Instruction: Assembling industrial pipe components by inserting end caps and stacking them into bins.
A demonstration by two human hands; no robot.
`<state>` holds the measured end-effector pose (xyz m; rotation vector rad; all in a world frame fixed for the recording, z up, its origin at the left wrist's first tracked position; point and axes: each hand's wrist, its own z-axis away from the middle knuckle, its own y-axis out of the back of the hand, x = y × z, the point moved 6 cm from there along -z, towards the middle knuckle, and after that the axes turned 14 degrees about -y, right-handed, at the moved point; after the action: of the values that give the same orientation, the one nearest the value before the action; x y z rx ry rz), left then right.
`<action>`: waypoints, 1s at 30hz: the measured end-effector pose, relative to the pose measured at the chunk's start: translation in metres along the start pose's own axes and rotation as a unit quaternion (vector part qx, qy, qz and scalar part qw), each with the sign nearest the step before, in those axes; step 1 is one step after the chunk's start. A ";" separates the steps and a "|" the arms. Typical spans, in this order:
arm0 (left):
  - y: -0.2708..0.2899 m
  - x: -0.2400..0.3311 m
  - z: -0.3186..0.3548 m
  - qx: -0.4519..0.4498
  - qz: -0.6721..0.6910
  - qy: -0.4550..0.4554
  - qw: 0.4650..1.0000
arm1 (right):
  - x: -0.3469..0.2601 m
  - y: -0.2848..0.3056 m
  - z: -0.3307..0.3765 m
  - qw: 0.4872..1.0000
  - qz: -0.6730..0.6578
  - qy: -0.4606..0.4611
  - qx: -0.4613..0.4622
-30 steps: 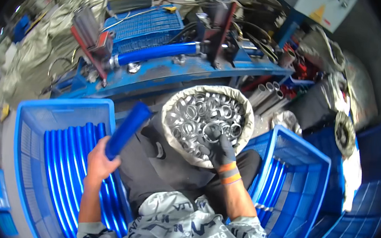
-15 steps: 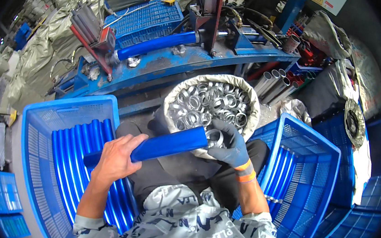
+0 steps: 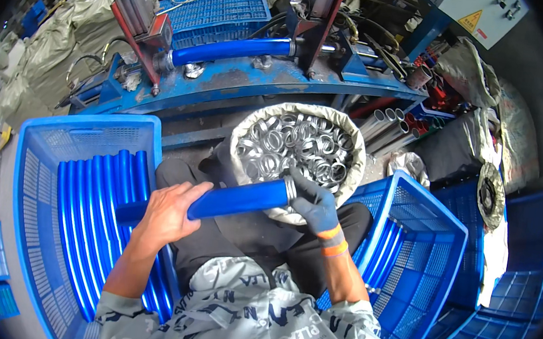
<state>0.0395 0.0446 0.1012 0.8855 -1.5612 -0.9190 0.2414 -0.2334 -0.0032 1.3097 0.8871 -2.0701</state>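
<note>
My bare left hand [image 3: 171,215] is wrapped round a blue metal tube [image 3: 240,201], held slanting across my lap with its right end higher. At that end sits a silver metal ring [image 3: 291,190], pressed against or fitted onto the tube's mouth; I cannot tell how far on it is. My right hand [image 3: 315,208], in a dark grey-blue glove with an orange cuff, grips the ring with fingers and thumb. Just beyond it stands a pale sack [image 3: 355,135] full of loose silver rings [image 3: 306,143]. The tube's left end passes behind my left wrist.
On my left, a blue crate [image 3: 86,120] contains several blue tubes [image 3: 92,231]. Another blue crate [image 3: 437,251] at my right has ringed tubes [image 3: 384,255]. Ahead, a blue machine bench [image 3: 227,87] bears a blue tube [image 3: 234,51]. Bare pipes [image 3: 387,125] lean beside it.
My right hand has brought the ring from beside the tube's end to its mouth. My left hand still holds the tube. The whole view has shifted slightly.
</note>
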 end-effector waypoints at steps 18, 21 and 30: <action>-0.024 -0.068 0.092 0.522 0.470 0.152 0.696 | 0.086 0.013 -0.145 0.798 0.550 0.092 0.228; -0.047 -0.073 0.081 0.534 0.523 0.154 0.646 | 0.090 0.042 -0.130 0.847 0.459 0.069 0.259; -0.095 -0.055 0.044 0.534 0.667 0.192 0.482 | 0.078 0.019 -0.073 0.962 -0.257 -0.065 -0.064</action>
<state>0.0113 0.0579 -0.0125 0.2504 -1.6560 1.4676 0.2664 -0.1972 -0.1019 0.9269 1.3874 -2.3962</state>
